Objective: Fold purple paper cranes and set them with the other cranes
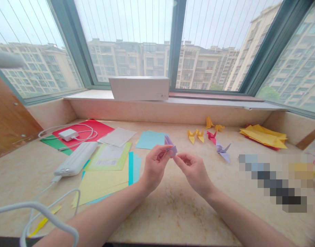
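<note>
Between my two hands is a small folded piece of purple origami paper (173, 150), held just above the marble-patterned counter. My left hand (157, 164) pinches it between thumb and fingers. My right hand (194, 171) has thumb and forefinger pressed together at its lower right corner. Part of the fold is hidden behind the left fingers. To the right, a finished-looking purple paper crane (223, 151) lies beside a red paper crane (211, 137). Several yellow paper cranes, among them one yellow crane (191, 136), stand behind them.
At left lie light yellow sheets (106, 183), a green packet (108, 157), blue paper (149, 139), red paper (100, 127) and a white power bank (76, 159) with cables. Yellow sheets (262, 136) lie far right. A white box (139, 89) stands on the sill; a blurred patch (270, 181) covers the right.
</note>
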Action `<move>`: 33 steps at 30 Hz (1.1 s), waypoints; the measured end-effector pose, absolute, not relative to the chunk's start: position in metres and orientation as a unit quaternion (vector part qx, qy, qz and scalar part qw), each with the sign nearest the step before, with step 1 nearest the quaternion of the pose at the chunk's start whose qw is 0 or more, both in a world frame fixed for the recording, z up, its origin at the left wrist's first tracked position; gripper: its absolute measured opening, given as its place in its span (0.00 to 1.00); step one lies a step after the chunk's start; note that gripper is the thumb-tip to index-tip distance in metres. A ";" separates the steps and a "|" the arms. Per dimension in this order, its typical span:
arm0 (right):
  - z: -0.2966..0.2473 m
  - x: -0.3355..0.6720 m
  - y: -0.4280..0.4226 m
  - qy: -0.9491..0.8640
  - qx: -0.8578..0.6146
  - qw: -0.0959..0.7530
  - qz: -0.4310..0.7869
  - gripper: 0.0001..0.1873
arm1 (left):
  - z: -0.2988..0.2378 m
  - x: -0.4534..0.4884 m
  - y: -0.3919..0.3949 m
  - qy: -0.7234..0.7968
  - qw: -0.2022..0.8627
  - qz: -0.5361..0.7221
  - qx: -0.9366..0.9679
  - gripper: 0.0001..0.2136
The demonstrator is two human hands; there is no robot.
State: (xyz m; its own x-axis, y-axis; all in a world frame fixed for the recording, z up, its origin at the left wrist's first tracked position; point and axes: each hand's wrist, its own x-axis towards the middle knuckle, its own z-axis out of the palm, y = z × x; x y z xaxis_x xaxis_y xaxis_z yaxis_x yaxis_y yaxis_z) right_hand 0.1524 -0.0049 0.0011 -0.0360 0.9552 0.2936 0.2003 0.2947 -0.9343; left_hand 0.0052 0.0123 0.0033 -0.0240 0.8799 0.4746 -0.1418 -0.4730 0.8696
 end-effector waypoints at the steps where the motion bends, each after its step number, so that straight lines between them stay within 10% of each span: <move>1: 0.001 0.152 -0.005 -0.606 -0.466 0.511 0.393 0.16 | 0.003 0.005 0.012 0.319 0.389 0.643 0.578 0.05; 12: 0.005 0.152 -0.004 -0.545 -0.417 0.515 0.513 0.17 | 0.002 0.004 0.012 0.321 0.376 0.643 0.585 0.07; 24: 0.000 0.157 -0.006 -0.705 -0.437 0.511 0.224 0.11 | 0.003 0.005 0.011 0.342 0.398 0.619 0.585 0.07; 33: 0.004 0.151 -0.009 -0.700 -0.436 0.492 0.279 0.16 | -0.005 0.004 0.014 0.331 0.381 0.619 0.602 0.08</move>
